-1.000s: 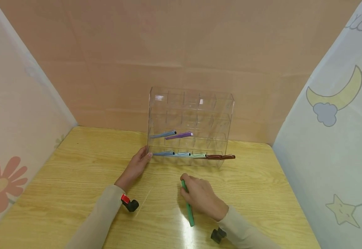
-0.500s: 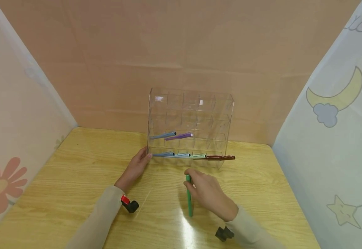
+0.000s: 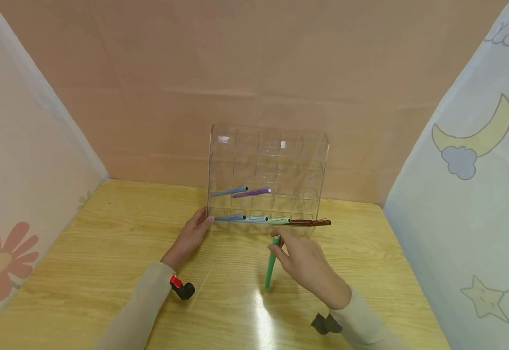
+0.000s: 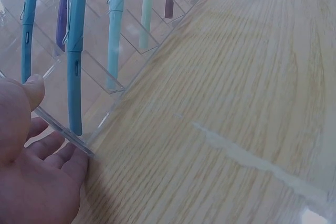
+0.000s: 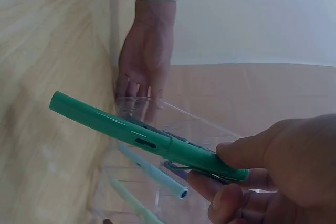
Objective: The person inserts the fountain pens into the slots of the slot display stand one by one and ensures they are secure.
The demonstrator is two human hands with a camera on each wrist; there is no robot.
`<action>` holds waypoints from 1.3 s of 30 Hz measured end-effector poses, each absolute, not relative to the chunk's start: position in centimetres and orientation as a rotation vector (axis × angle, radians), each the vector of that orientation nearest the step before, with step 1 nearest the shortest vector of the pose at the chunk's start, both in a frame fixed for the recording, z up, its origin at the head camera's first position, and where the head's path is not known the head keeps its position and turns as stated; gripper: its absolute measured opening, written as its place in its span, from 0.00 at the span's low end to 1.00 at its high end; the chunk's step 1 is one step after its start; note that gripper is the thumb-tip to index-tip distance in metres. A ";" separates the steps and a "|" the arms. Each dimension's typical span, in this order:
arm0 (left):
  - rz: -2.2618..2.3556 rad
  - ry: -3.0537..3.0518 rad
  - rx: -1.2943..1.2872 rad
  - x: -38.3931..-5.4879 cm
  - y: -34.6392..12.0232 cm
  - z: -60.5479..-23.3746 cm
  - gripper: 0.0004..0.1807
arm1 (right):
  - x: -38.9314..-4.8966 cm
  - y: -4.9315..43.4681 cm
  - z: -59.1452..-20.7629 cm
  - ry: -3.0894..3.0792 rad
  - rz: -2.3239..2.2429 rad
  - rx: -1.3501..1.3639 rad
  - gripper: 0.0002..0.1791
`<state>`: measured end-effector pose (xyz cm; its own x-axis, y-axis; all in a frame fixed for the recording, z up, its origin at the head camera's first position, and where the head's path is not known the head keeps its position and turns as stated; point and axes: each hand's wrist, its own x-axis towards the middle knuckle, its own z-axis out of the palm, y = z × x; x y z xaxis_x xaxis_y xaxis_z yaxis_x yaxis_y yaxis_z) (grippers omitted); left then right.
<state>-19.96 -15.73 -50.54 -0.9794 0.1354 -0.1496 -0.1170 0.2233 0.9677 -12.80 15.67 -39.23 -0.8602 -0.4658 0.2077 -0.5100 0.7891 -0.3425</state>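
Observation:
My right hand [image 3: 311, 257] pinches a green pen [image 3: 272, 265] by its capped end between thumb and fingers, in front of a clear acrylic pen rack [image 3: 323, 170]. The pen's free end slants down toward the table. At the rack's lower left corner, my left hand [image 3: 193, 233] grips the side panel, thumb on the front edge and fingers round the outside. The bottom row bears a blue pen [image 3: 230, 217], a light blue pen [image 3: 256, 219], a pale green pen [image 3: 280, 220] and two brown pens [image 3: 301, 222]. One row up lie another blue pen [image 3: 230, 190] and a purple pen [image 3: 252, 192].
The rack stands on a wood-grain table [image 3: 149, 214] before an orange-brown backdrop [image 3: 254, 63]. Patterned white panels [image 3: 447, 204] flank the table on both sides. A light streak [image 4: 252, 161] marks the tabletop in the left wrist view.
My right hand has moved forward and to the right, toward the rack, with the green pen, whose capped end now leans right. My left hand stays at the rack's corner.

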 end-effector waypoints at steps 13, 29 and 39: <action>1.841 2.292 0.027 -20.1 -15.7 -50.6 0.37 | -13.6 17.6 -35.8 -2.796 0.674 0.656 0.12; 1.849 2.297 0.027 -19.8 -15.6 -50.4 0.37 | -14.9 19.2 -32.6 -2.715 0.719 0.589 0.10; 1.869 2.254 0.024 -19.8 -15.6 -50.3 0.38 | -16.4 19.7 -31.2 -2.644 0.746 0.568 0.11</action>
<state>-19.84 -15.60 -50.33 -0.9772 0.1478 -0.1525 -0.1226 0.1940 0.9733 -16.42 19.68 -31.24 -0.8643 -0.2834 0.4156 -0.4589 0.7828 -0.4204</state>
